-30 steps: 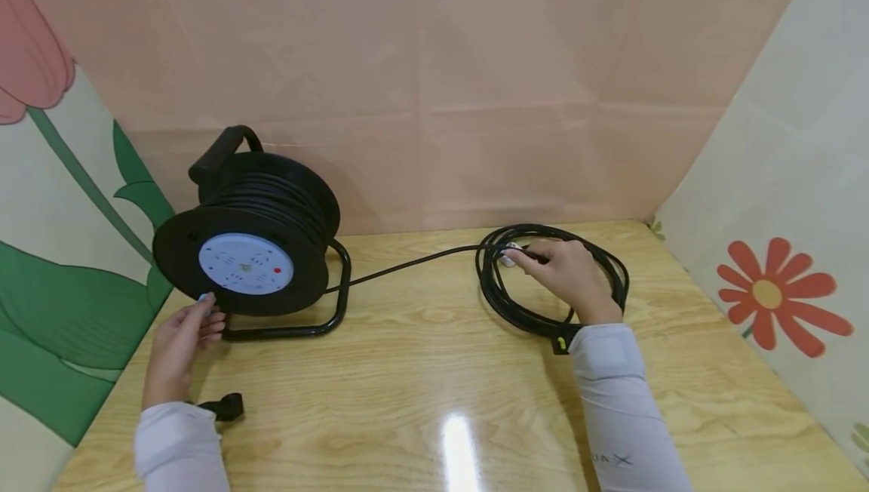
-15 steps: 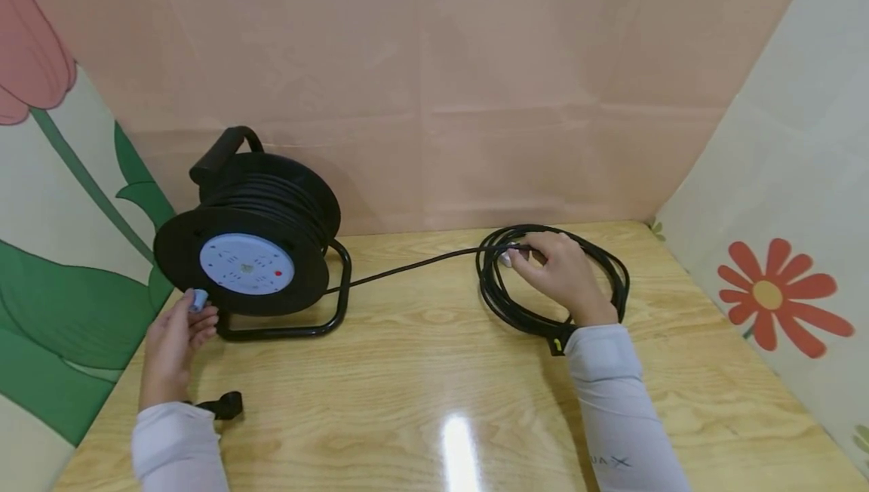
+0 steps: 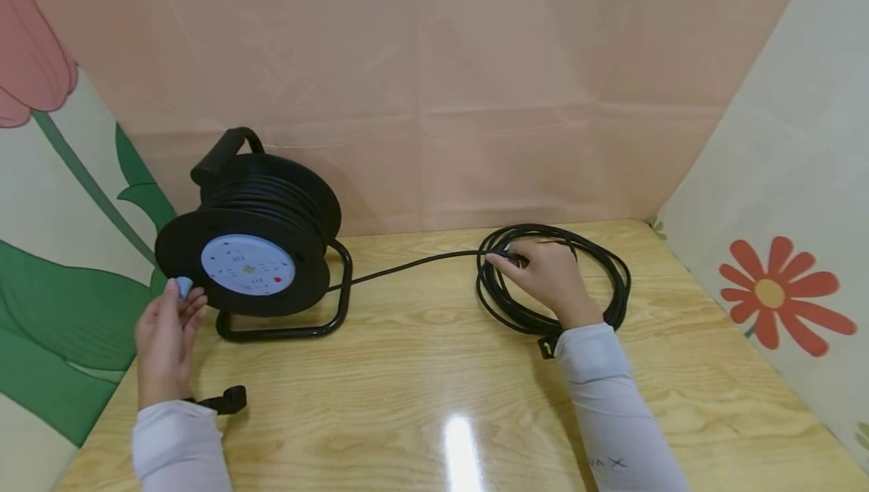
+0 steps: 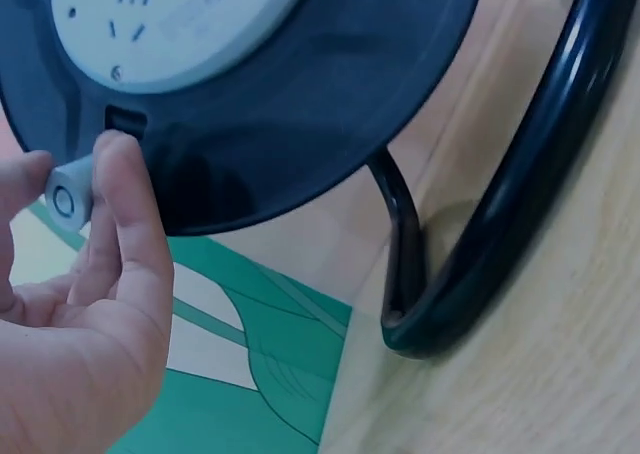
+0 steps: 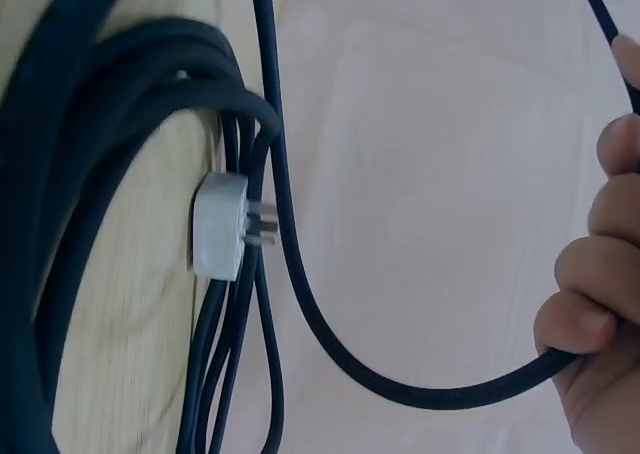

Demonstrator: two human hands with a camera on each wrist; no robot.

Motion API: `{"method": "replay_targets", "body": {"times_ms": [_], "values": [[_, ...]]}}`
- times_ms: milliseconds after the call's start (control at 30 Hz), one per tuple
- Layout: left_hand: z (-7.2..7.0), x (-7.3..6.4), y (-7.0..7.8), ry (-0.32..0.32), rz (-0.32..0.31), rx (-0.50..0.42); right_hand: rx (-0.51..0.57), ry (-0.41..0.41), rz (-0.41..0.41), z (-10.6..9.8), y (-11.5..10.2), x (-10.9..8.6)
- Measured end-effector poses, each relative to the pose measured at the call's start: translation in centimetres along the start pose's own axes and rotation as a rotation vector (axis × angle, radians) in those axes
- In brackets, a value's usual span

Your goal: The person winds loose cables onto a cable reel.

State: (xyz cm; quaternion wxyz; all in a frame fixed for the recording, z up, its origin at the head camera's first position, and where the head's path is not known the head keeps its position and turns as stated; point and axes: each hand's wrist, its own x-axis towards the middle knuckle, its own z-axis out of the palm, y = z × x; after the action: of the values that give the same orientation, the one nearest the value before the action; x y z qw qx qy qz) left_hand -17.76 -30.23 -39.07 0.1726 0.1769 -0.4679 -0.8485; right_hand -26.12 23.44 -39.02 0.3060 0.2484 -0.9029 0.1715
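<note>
A black cable reel [image 3: 178,247] stands at the left on its bent tube frame, with a pale socket panel [image 3: 247,265] facing me. My left hand [image 3: 163,341] pinches the reel's small grey-blue crank knob [image 4: 70,196] between thumb and fingers at the disc's lower left. From the drum a black cable [image 3: 414,262] runs right to my right hand [image 3: 550,281], whose fingers curl round it in the right wrist view. That hand is above a loose cable coil [image 3: 619,281]. A white plug [image 5: 220,226] with metal pins lies by the coil, hidden in the head view.
A black strap [image 3: 232,400] lies by my left wrist on the wood-grain table [image 3: 380,371]. Behind is a pink-beige backdrop [image 3: 475,99]. Flower-printed panels stand at both sides, the left one [image 3: 88,326] close to my left hand.
My left hand has moved left and slightly up with the knob, and the reel's socket panel has turned. My right hand has shifted a little left, covering the plug in the head view.
</note>
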Motion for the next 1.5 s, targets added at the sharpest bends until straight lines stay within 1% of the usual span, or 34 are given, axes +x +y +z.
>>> {"method": "replay_targets", "body": {"times_ms": [100, 233, 367, 467, 533, 600, 733, 833, 967, 1067, 1167, 1267, 1400, 1500], "values": [[0.6, 0.0, 0.1, 0.025, 0.042, -0.019, -0.003, -0.025, 0.013, 0.2, -0.2, -0.1], [1.1, -0.3, 0.3, 0.077, 0.07, -0.035, 0.01, -0.071, 0.035, 0.3, -0.4, -0.1], [1.2, -0.6, 0.8, 0.093, 0.068, -0.074, 0.006, -0.091, 0.043, 0.4, -0.6, 0.0], [1.4, -0.7, 0.8, 0.102, 0.078, -0.116, -0.029, -0.093, 0.048, 0.6, -0.7, 0.0], [1.6, -0.8, 0.8, 0.112, 0.092, -0.141, -0.052, -0.102, 0.067, 0.7, -0.7, -0.1], [1.8, -0.8, 0.8, 0.121, 0.1, -0.169, -0.068, -0.128, 0.095, 0.7, -0.8, -0.1], [2.0, -0.9, 0.7, 0.133, 0.095, -0.231, -0.054, -0.198, 0.149, 0.7, -1.1, -0.2], [2.3, -0.8, 0.5, 0.142, 0.11, -0.281, -0.045, -0.224, 0.124, 0.8, -1.1, -0.2], [2.6, -0.8, 0.2, 0.152, 0.175, -0.337, -0.047, -0.21, 0.063, 1.0, -1.0, -0.3], [2.8, -0.8, 0.1, 0.161, 0.202, -0.369, -0.046, -0.198, 0.064, 1.1, -1.0, -0.4], [2.9, -1.1, 0.1, 0.164, 0.188, -0.406, -0.044, -0.214, 0.083, 1.0, -1.1, -0.4], [3.2, -1.4, 0.3, 0.149, 0.169, -0.435, -0.048, -0.236, 0.079, 0.9, -1.3, -0.4], [3.7, -1.7, 0.7, 0.123, 0.181, -0.453, -0.053, -0.238, 0.046, 0.8, -1.4, -0.1], [4.0, -1.8, 0.9, 0.125, 0.196, -0.477, -0.049, -0.232, 0.053, 0.8, -1.4, 0.0]]}}
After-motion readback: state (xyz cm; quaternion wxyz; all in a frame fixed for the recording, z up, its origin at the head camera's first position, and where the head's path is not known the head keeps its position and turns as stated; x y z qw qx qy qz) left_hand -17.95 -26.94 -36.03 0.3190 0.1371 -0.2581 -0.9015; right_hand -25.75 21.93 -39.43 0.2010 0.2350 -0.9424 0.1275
